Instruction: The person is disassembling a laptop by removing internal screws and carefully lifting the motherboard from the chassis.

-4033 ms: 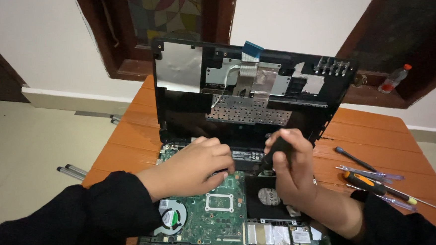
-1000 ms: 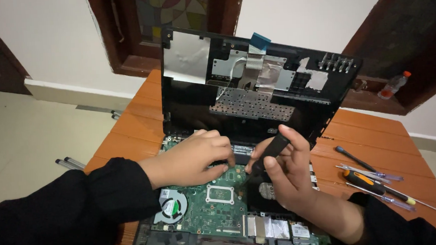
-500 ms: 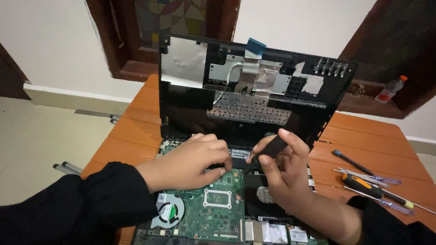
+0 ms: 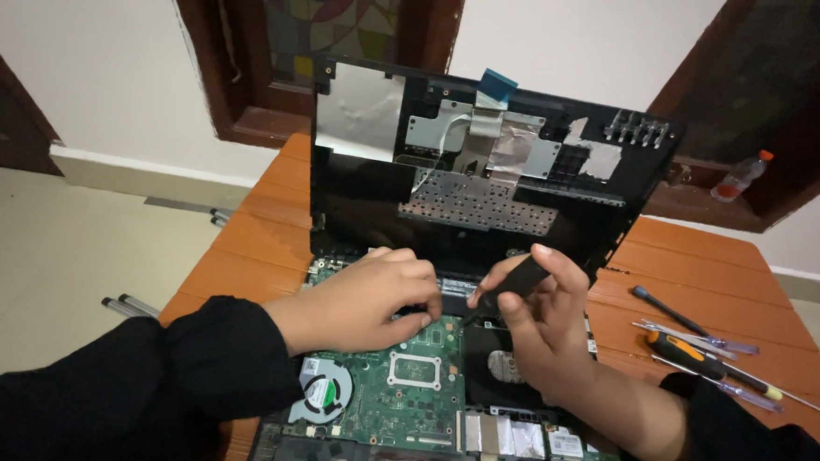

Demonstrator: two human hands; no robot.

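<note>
Opened laptop base (image 4: 421,445) flat on orange wooden table (image 4: 260,220), green motherboard (image 4: 400,399) exposed, round cooling fan (image 4: 323,392) at its left, bare square processor socket (image 4: 415,371) mid-board. Black keyboard cover (image 4: 481,161) tipped up behind the board, underside facing the camera, with silver foil patch (image 4: 359,112), perforated metal plate (image 4: 483,203) and blue ribbon tab (image 4: 494,86) showing. Left hand (image 4: 362,298) palm down on the rear edge of the motherboard, fingers curled and pressed against the board near the hinge line; nothing visibly gripped, fingertips partly hidden so contact point unclear. Right hand (image 4: 537,327) pinched around a black flat pry tool (image 4: 511,281), thumb and forefinger clamped on it, tip angled down-left to the board just beside the left fingers; hands near, almost touching. Off to the right on the table, well apart from the laptop: orange-handled screwdriver (image 4: 707,363), black screwdriver (image 4: 667,308), clear-handled drivers (image 4: 696,337). Plastic bottle (image 4: 742,177) on the dark window sill behind. Dark sleeves on both arms
</note>
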